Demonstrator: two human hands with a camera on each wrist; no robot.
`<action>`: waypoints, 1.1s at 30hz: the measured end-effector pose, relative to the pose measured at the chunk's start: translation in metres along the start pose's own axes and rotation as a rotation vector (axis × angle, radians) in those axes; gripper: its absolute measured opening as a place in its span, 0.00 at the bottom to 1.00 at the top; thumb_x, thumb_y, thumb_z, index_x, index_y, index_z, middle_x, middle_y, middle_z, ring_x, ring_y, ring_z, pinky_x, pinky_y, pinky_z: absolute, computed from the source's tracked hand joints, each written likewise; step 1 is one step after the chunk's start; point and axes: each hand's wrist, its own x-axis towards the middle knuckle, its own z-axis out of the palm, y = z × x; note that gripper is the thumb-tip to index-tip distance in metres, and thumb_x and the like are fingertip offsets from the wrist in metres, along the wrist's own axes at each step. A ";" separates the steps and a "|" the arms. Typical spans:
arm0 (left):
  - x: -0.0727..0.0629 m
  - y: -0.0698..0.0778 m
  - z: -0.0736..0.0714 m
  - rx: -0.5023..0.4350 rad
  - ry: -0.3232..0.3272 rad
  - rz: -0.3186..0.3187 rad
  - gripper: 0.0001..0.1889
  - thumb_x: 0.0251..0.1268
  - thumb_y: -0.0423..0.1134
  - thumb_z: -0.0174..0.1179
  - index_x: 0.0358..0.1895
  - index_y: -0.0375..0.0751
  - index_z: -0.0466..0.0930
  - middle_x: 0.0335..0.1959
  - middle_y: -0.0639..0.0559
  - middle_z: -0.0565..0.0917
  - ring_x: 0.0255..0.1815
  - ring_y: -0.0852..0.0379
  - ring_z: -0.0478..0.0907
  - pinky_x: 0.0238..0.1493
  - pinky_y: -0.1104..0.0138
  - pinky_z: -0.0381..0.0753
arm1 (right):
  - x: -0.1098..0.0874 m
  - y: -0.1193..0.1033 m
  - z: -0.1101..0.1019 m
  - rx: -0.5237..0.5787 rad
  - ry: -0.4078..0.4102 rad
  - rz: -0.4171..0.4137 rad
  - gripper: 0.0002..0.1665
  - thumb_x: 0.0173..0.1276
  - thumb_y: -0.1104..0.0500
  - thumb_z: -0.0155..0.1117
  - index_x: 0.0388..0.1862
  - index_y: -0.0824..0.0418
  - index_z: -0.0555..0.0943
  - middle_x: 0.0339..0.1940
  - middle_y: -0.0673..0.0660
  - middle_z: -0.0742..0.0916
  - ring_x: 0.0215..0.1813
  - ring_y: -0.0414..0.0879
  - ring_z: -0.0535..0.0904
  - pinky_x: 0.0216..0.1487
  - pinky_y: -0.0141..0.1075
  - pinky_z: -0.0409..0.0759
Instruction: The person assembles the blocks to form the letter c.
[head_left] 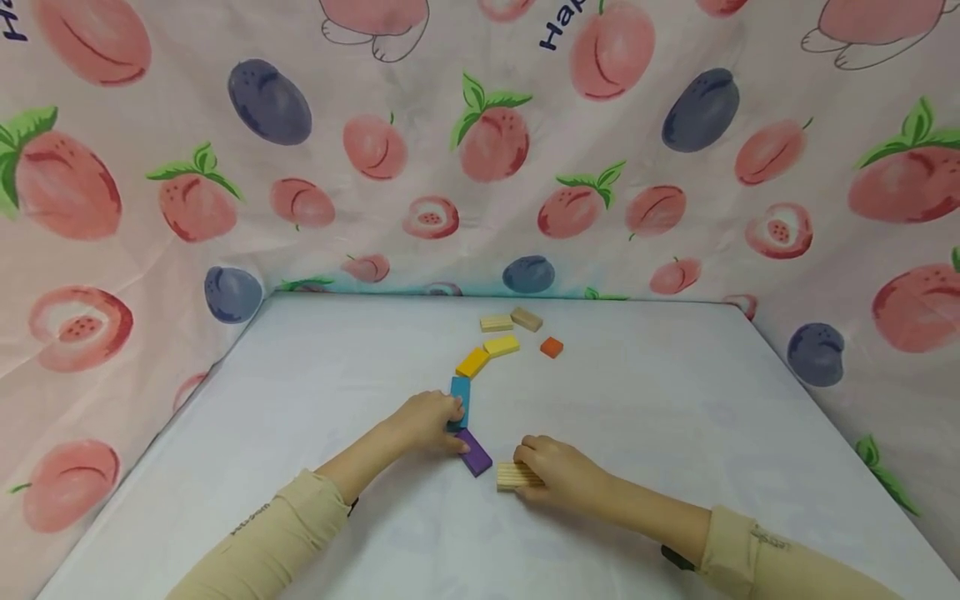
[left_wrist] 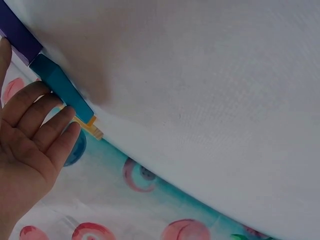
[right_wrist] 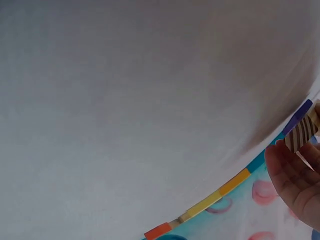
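Note:
The left hand (head_left: pixel 429 421) lies against the flat blue block (head_left: pixel 461 390); its thumb reaches the purple block (head_left: pixel 476 454). In the left wrist view, its loosely extended fingers touch the side of the blue block (left_wrist: pixel 62 86), and the thumb is at the purple block (left_wrist: pixel 19 33). Just right of the purple block, the right hand (head_left: pixel 562 473) grips a plain wooden block with a grooved, striped face (head_left: pixel 513 476) between thumb and fingers. The right wrist view has this striped block (right_wrist: pixel 301 134) in the hand, overlapping the purple block (right_wrist: pixel 298 116).
Beyond the blue block, an orange-yellow block (head_left: pixel 472 362) and a yellow block (head_left: pixel 502 345) continue a curved line. Two plain wooden blocks (head_left: pixel 496 323) lie farther back, with a small orange-red block (head_left: pixel 551 347) to their right. Fruit-printed cloth (head_left: pixel 480 208) surrounds the white table (head_left: pixel 637 375).

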 end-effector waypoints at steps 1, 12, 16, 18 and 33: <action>0.000 -0.001 0.001 0.003 -0.001 -0.003 0.26 0.51 0.52 0.69 0.49 0.37 0.82 0.56 0.40 0.80 0.37 0.55 0.73 0.39 0.64 0.71 | 0.001 0.000 0.001 0.004 -0.011 0.006 0.16 0.56 0.54 0.71 0.37 0.62 0.80 0.33 0.51 0.82 0.32 0.35 0.71 0.33 0.27 0.74; 0.002 -0.001 0.002 0.004 -0.030 -0.044 0.30 0.51 0.53 0.69 0.55 0.37 0.79 0.59 0.40 0.78 0.51 0.46 0.78 0.54 0.59 0.75 | 0.011 -0.002 0.002 -0.037 -0.063 -0.027 0.14 0.55 0.56 0.72 0.34 0.62 0.78 0.27 0.50 0.82 0.26 0.34 0.69 0.28 0.26 0.71; 0.003 0.000 0.001 0.008 -0.022 -0.032 0.30 0.51 0.53 0.69 0.54 0.37 0.79 0.58 0.40 0.79 0.48 0.48 0.78 0.52 0.59 0.76 | 0.013 -0.001 -0.001 -0.039 -0.066 -0.034 0.13 0.53 0.58 0.73 0.32 0.63 0.79 0.25 0.49 0.81 0.24 0.33 0.65 0.26 0.25 0.67; 0.003 0.000 0.000 0.000 -0.020 -0.025 0.30 0.51 0.53 0.69 0.55 0.36 0.79 0.58 0.39 0.78 0.49 0.47 0.78 0.52 0.59 0.76 | 0.014 0.000 -0.003 -0.039 -0.078 -0.032 0.12 0.53 0.59 0.73 0.32 0.63 0.79 0.23 0.49 0.80 0.24 0.33 0.64 0.25 0.24 0.66; 0.003 -0.003 0.003 0.005 -0.023 -0.044 0.31 0.51 0.53 0.69 0.55 0.37 0.78 0.59 0.41 0.77 0.51 0.46 0.78 0.53 0.59 0.76 | 0.022 -0.001 -0.001 -0.039 -0.114 0.005 0.14 0.54 0.56 0.73 0.30 0.64 0.80 0.21 0.49 0.80 0.22 0.33 0.63 0.23 0.24 0.64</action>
